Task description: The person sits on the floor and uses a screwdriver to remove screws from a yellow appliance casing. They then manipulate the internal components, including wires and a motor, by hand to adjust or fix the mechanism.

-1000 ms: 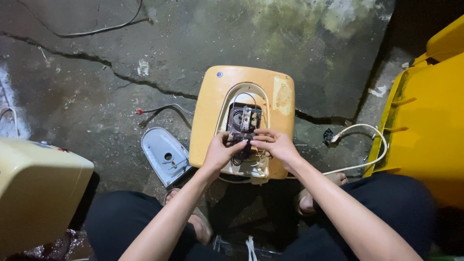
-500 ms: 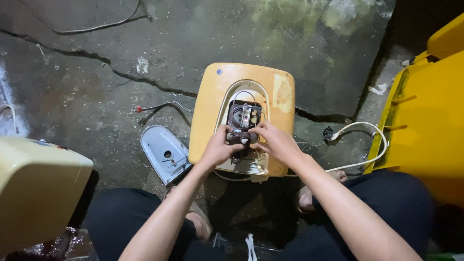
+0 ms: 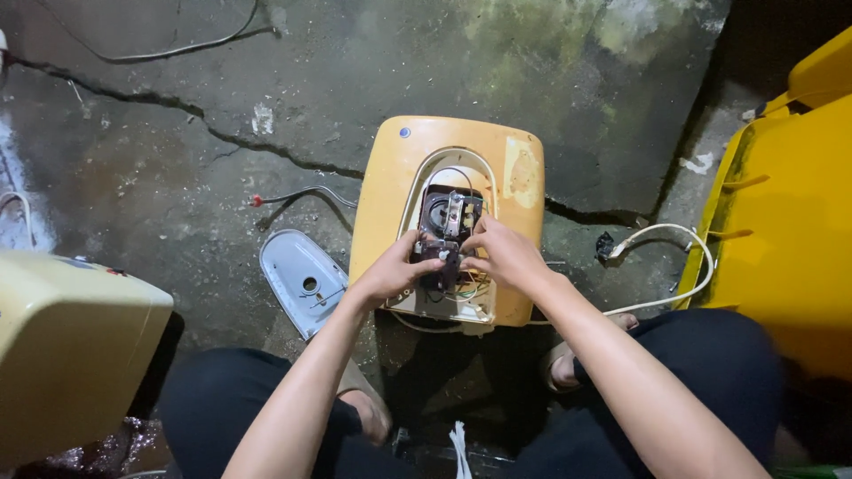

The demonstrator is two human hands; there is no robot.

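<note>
Grey oval plastic cover (image 3: pixel 302 281) already off, on the concrete floor (image 3: pixel 177 186). Our left hand (image 3: pixel 390 273) and right hand (image 3: pixel 506 253) pinch the dark wired component (image 3: pixel 441 253) inside the orange-yellow plastic appliance casing (image 3: pixel 519 177); it remains seated.

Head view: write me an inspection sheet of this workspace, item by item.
Surface: cracked, stained concrete floor.
Job's things: yellow appliance casing lying flat, service opening exposing a dark electrical component and coloured wires.
Clutter: grey cover plate beside the casing.
Grippers: left hand and right hand both pinch at the component.
Cables: white corded plug on the right; red-tipped wire on the left.
Surroundings: cream casing on the left, yellow bin on the right.
</note>
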